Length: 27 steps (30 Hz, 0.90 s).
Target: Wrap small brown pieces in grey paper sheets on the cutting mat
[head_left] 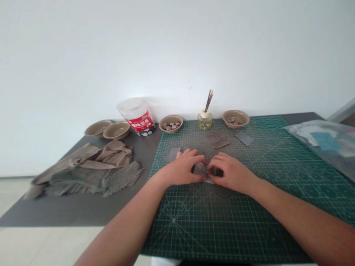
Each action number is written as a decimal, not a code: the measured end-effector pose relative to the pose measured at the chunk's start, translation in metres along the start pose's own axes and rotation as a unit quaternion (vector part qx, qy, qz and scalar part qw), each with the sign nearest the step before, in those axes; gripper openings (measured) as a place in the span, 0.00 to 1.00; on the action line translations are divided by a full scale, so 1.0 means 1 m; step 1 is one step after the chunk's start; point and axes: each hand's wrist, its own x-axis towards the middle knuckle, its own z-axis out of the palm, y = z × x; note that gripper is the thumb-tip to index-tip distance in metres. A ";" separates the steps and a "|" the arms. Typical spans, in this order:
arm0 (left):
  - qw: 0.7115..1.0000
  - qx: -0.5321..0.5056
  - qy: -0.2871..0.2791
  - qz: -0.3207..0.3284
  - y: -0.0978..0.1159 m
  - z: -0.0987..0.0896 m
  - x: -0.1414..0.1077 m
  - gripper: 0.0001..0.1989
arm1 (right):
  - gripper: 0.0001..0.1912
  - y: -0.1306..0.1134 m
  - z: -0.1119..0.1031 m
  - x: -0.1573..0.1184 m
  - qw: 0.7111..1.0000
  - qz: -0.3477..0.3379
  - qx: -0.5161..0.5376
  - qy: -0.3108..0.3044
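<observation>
My left hand (183,168) lies on the mat with thumb and fingers curved around a small thin grey piece (199,169), perhaps a sheet or a flat pouch. My right hand (231,171) pinches the right edge of that same piece, and the fingertips of both hands nearly meet there. Something small and brownish shows at the pinch, too blurred to name. Under my left fingers and beyond them is another translucent grey square (172,153). Behind my right hand are a brown square with a dark squiggle (219,140) and a grey rectangle (244,138), both flat.
A green cutting mat (188,232) covers the dark table. Along the wall stand a bowl of stones (171,124), a reed diffuser (205,120), a second stone bowl (236,119), a red-labelled jar (137,117) and two bowls (116,130). Crumpled cloth (91,170) lies left, a plastic bag (327,138) right.
</observation>
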 end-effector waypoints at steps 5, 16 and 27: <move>1.000 0.011 -0.003 -0.007 0.002 0.000 -0.001 0.15 | 0.04 -0.004 0.001 0.000 1.000 -0.017 -0.009 -0.008; 0.999 0.042 0.001 -0.009 0.002 -0.004 -0.004 0.14 | 0.04 -0.007 0.004 0.003 0.998 -0.029 -0.049 -0.019; 0.999 0.044 -0.011 -0.015 0.000 -0.006 -0.006 0.15 | 0.06 -0.006 0.004 0.005 0.998 -0.027 -0.061 -0.022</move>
